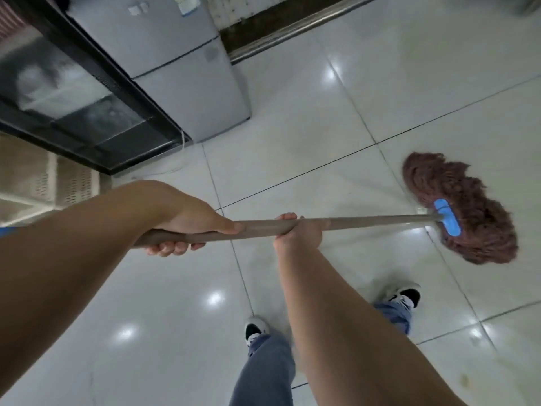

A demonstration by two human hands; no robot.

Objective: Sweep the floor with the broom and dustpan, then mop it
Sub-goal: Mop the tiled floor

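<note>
Mop: reddish-brown string head spread flat on the white tiled floor, at right of view, lying across a dark grout line. Blue plastic clamp joins head to handle. Grey-brown handle runs nearly level across the view from the clamp leftward to the hands.

Left hand: grips the near end of the handle from above, thumb stretched along the shaft, fingers curled under with the tips showing below. Firm, closed grasp.

Right hand: holds the handle further along, toward the head, coming up from below; fingers wrap over the top of the shaft. Also a closed grasp. The two hands are near each other, not touching.

Both forearms bare. Below them, legs in blue jeans and two white-and-black shoes, one near centre, the other to the right, closer to the mop head.

Floor glossy, with several round light reflections. Upper left: a pale grey fridge standing on the floor, and beside it a black-framed glass-fronted cabinet. A thin white cord hangs at the cabinet's corner. Beige perforated panel at far left edge. Dark strip with a metal rail along the top.
</note>
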